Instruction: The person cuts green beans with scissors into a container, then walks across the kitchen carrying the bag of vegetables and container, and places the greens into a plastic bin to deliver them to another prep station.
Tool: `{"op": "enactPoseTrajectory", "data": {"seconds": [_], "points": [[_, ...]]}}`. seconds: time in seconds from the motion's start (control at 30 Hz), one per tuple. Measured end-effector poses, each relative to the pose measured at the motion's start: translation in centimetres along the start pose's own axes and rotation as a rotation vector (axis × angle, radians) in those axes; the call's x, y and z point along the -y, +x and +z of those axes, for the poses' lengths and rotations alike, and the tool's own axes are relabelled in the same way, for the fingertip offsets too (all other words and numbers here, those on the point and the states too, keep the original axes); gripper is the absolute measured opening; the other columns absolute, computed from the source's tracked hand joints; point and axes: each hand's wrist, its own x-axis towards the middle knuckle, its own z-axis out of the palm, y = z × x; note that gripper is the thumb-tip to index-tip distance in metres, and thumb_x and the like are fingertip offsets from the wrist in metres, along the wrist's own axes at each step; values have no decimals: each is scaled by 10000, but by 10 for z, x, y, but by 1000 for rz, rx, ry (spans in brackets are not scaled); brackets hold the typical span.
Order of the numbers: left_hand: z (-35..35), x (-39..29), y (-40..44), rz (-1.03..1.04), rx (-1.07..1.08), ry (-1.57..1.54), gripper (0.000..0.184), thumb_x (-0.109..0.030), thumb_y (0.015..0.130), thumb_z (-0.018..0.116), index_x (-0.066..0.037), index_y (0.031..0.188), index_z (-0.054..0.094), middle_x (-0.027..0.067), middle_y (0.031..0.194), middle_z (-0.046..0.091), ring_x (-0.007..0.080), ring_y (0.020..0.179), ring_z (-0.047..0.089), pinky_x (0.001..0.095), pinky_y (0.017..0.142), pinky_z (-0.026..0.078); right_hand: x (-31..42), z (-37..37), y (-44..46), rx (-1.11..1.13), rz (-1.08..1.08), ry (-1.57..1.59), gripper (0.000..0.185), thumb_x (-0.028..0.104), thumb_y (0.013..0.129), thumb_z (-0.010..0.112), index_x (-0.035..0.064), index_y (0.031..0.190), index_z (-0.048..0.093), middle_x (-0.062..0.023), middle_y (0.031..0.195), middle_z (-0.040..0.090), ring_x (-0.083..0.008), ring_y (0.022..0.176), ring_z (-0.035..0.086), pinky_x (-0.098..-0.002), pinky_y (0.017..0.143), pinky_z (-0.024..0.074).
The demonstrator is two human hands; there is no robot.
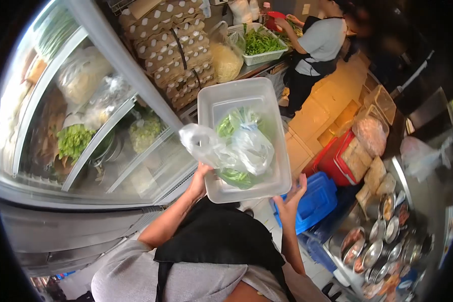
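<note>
A translucent white plastic tub [282, 151] is held out in front of my chest. Inside it lies a clear plastic bag of green vegetables [244, 146], its top knotted, with a loose part hanging over the tub's left rim. My left hand [200, 181] grips the lower left side of the tub, its fingers partly hidden by the plastic and the tub. At the lower right corner is my right hand [291, 199], thumb and fingers spread against the tub's edge.
On the left stands a glass-fronted fridge [136, 166] with bagged vegetables. Stacked egg trays [171, 50] and a basket of greens [261, 48] are ahead. A co-worker [317, 45] stands beyond. A red cooler [337, 158], blue lid [314, 201] and metal bowls [372, 251] lie right.
</note>
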Motion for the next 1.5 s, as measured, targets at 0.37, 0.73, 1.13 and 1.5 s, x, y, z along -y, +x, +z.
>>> {"op": "enactPoseTrajectory", "data": {"seconds": [0.37,0.73,1.13,1.5], "points": [[91,-66,230,-79,162,-43,619,-246,871,609,-53,1382,318,124,1247,473,257,1224,438,389,1068,324,-35,66,206,-30,486,1286,585,341,993,527,142,1498,309,-111,1510,351,-324,1327,418,-526,1050,388],[103,-165,401,122,-83,173,987,-458,892,619,-17,1552,33,217,1557,227,286,1441,247,396,1174,187,-48,164,458,215,586,974,493,305,930,626,40,1322,484,-109,1244,581,-298,1144,570,-525,970,459],[83,-137,374,171,-267,233,734,-555,965,514,-43,1468,364,169,1405,507,277,1193,560,405,1073,372,-124,411,667,671,927,1006,756,335,842,705,54,1425,315,-217,1479,342,-453,1307,403,-673,1008,361],[11,269,261,-312,-1212,-41,358,-276,921,630,-13,1164,624,112,925,686,163,762,641,282,689,512,-126,516,716,742,1036,526,778,460,860,700,87,1442,344,-187,1447,398,-451,1201,523,-644,888,473]]}}
